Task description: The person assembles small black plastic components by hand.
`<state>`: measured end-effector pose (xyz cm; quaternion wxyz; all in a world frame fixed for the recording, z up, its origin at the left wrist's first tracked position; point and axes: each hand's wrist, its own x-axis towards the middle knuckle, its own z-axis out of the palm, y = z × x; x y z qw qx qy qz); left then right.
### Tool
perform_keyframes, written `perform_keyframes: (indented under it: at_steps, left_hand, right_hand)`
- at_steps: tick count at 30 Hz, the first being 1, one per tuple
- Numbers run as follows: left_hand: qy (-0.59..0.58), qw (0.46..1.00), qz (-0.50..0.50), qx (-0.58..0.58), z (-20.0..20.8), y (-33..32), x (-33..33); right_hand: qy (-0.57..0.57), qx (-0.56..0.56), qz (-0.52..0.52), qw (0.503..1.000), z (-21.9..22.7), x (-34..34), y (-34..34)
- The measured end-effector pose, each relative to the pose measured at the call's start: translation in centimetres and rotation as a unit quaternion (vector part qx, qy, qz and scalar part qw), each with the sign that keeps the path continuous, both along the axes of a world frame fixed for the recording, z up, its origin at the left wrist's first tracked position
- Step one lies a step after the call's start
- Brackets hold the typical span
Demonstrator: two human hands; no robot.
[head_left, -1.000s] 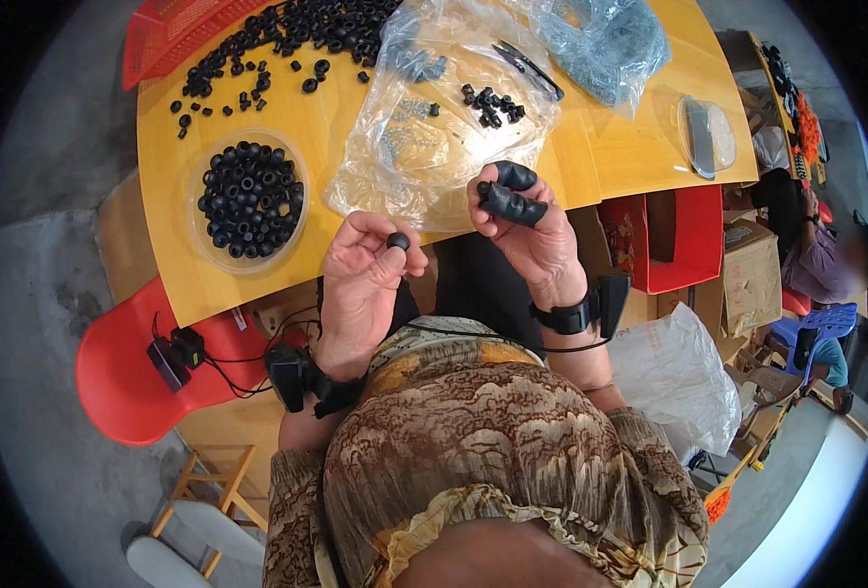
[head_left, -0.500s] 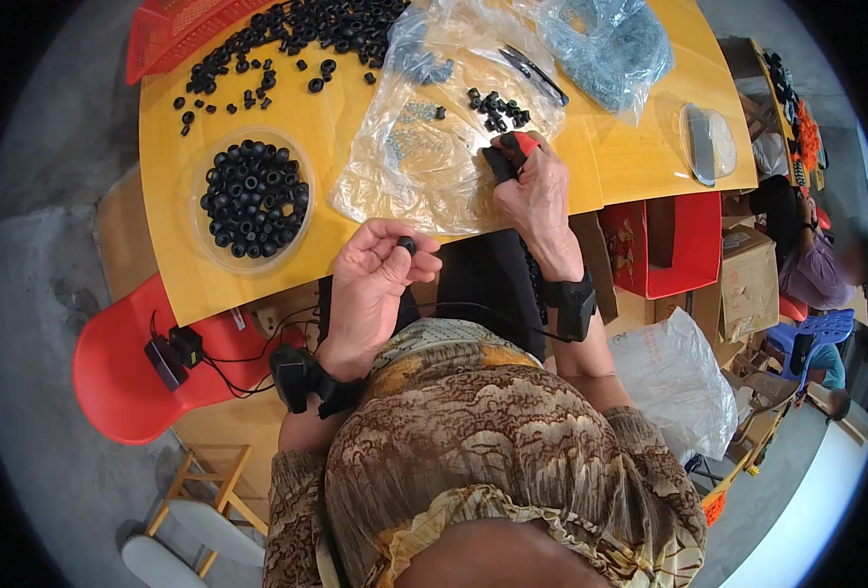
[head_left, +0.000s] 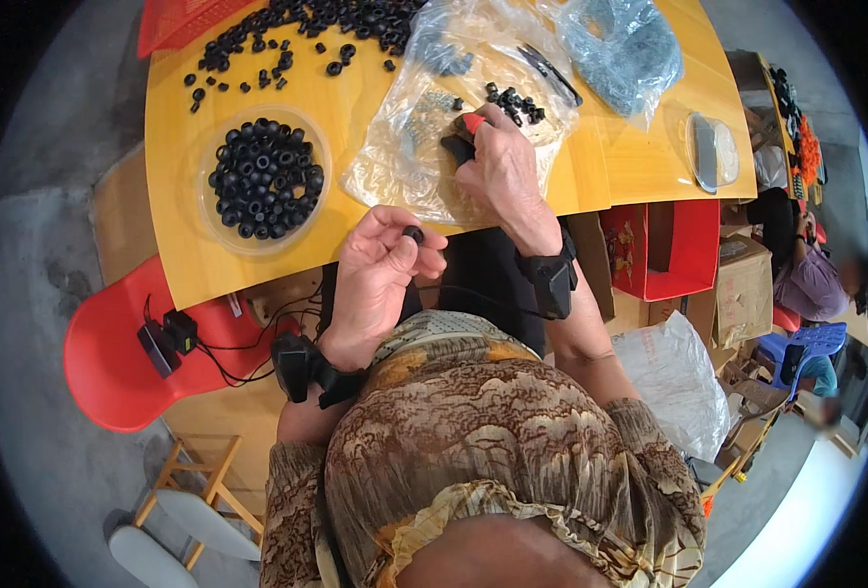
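Observation:
My left hand (head_left: pixel 380 269) is at the table's front edge, pinching a small round black rubber piece (head_left: pixel 413 234) between thumb and fingers. Over the clear plastic bag (head_left: pixel 385 176) spread on the table, my right hand (head_left: pixel 503 171) reaches down with its fingers bent together. Black and red coverings (head_left: pixel 460 147) show at its thumb and fingertips; whatever is between them is hidden. Tiny metal parts (head_left: pixel 424 118) lie on the bag just left of these fingertips. Several small black pieces (head_left: pixel 517 105) sit beyond the hand.
A clear round tub (head_left: pixel 321 186) of black rubber pieces stands on the left. More pieces (head_left: pixel 356 29) are heaped at the back beside a red basket (head_left: pixel 184 22). Scissors (head_left: pixel 552 73), a bluish bag of parts (head_left: pixel 620 59) and a clear case (head_left: pixel 713 152) lie right.
My right hand has moved left and toward the metal parts on the bag, away from the small black pieces. The left hand keeps its pinch on the rubber piece.

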<state>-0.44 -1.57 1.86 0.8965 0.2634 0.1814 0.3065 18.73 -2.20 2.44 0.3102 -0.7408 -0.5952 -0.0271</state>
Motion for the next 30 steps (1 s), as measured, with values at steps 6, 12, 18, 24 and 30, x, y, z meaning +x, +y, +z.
perform_keyframes:
  at_steps: [6,12,18,24,30]
  left_hand:
    - [-0.003,1.0,0.008,0.021,0.4,0.1,-0.3]
    - [-0.008,0.999,0.021,0.026,1.1,0.0,-0.2]
    - [0.015,0.997,0.045,0.066,1.5,-0.1,-0.1]
    - [0.037,0.988,0.067,0.131,2.2,-0.5,0.3]
    - [0.038,0.987,0.067,0.141,2.7,-0.9,0.2]
  right_hand:
    - [0.022,0.011,-0.008,1.0,0.0,-0.3,0.1]
    - [0.306,0.114,0.026,0.945,1.7,-0.4,-2.2]
    - [0.403,0.05,0.122,0.906,4.2,-2.1,-5.2]
    - [0.397,0.015,0.169,0.902,5.5,-3.6,-6.6]
    - [0.218,0.024,0.184,0.958,5.5,-3.8,-7.2]
